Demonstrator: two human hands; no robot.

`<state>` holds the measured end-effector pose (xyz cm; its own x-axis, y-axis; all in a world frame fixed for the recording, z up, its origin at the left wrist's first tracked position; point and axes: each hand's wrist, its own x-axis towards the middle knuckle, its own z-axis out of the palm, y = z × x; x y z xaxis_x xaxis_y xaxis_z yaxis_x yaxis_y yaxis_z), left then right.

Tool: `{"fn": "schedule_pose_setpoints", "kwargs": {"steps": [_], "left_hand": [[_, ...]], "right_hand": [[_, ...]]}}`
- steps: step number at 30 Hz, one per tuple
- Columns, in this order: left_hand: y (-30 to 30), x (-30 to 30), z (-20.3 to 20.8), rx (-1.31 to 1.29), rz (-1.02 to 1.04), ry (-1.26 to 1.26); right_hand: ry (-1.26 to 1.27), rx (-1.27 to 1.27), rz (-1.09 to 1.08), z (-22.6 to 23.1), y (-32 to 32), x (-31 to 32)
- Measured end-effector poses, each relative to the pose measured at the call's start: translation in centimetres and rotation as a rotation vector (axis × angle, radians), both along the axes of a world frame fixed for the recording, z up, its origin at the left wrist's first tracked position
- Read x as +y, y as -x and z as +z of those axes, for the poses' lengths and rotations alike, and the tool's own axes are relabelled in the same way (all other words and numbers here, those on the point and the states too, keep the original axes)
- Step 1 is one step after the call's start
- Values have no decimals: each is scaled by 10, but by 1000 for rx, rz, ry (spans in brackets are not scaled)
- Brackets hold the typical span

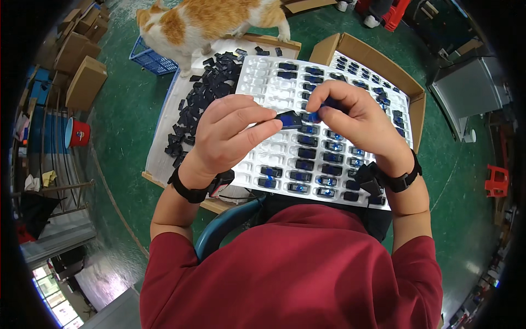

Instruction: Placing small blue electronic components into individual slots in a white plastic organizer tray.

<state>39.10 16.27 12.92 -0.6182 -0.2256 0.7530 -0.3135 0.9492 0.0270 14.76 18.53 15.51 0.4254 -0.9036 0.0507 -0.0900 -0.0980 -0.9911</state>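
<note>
Between the thumb and fingers of my left hand [230, 134] is a small black rectangular plastic part [289, 120] with a dark blue face. Just to its right, the thumb and forefinger of my right hand [359, 118] are pinched together at a small, shiny blue piece [313, 117], perhaps film; its shape is partly hidden. Both hands are above a white moulded tray [257, 88] with rows of pockets. Many pockets on its middle and right hold similar black parts, some with shiny blue faces. Several pockets on the left side hold nothing.
A heap of loose black parts [211, 90] lies left of the tray on a white-lined surface. An orange-and-white cat [203, 24] stands at the far edge, beside a blue crate [153, 57]. A cardboard box [402, 68] with another filled tray is at far right.
</note>
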Motion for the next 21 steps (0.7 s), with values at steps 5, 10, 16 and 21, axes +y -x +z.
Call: {"fn": "schedule_pose_setpoints", "kwargs": {"steps": [5, 10, 16, 21], "left_hand": [[3, 3, 7, -52, -65, 57], [5, 7, 7, -68, -94, 104], [7, 6, 5, -39, -126, 111], [8, 5, 4, -23, -153, 112]], "right_hand": [[-43, 64, 67, 3, -4, -2], [54, 162, 162, -1, -8, -6], [82, 209, 246, -3, -9, -9], [198, 225, 292, -4, -9, -12]]}}
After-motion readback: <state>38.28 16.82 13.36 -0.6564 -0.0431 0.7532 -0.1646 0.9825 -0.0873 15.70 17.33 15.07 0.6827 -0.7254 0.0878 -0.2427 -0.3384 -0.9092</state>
